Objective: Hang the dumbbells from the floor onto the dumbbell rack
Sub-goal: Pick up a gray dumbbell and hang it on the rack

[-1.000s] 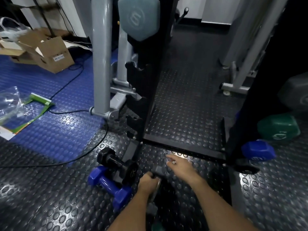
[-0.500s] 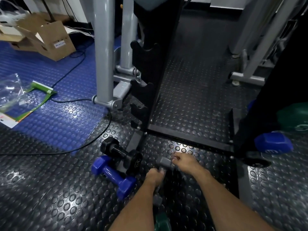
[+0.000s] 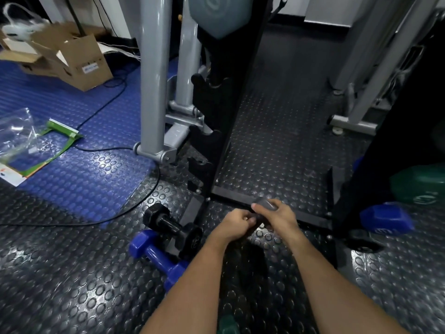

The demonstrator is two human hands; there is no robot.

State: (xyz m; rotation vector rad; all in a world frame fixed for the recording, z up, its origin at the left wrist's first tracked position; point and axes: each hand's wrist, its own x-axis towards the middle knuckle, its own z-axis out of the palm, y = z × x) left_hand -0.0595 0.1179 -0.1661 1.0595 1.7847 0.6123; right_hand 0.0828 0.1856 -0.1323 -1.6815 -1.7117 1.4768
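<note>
A: What are the hands doing?

B: Both hands meet low in front of the rack. The left hand (image 3: pixel 234 224) is closed in a fist around something dark, and the right hand (image 3: pixel 277 216) is closed with its fingers around a grey dumbbell (image 3: pixel 266 204). Only the grey end shows above the fingers; the rest is hidden by the hands.

A: Is it lifted from the floor?

B: I cannot tell. It is just in front of the bottom bar of the black dumbbell rack (image 3: pixel 224 116).

A: What lies near the hands?

B: Left of the left hand, a black dumbbell (image 3: pixel 172 226) lies on the studded floor (image 3: pixel 72 273), against the foot of the rack. A blue dumbbell (image 3: pixel 159 257) lies touching it, nearer to the person. A green one (image 3: pixel 227 324) shows partly at the bottom edge, between the forearms.

A: And on the rack?

B: On its right side hang another blue dumbbell (image 3: pixel 385 219) and a green dumbbell (image 3: pixel 419 186) above it. At the top, a pale blue dumbbell (image 3: pixel 218 14) is on the left upright. Far left, a cardboard box (image 3: pixel 72 56) stands on the blue mat (image 3: pixel 72 165).
</note>
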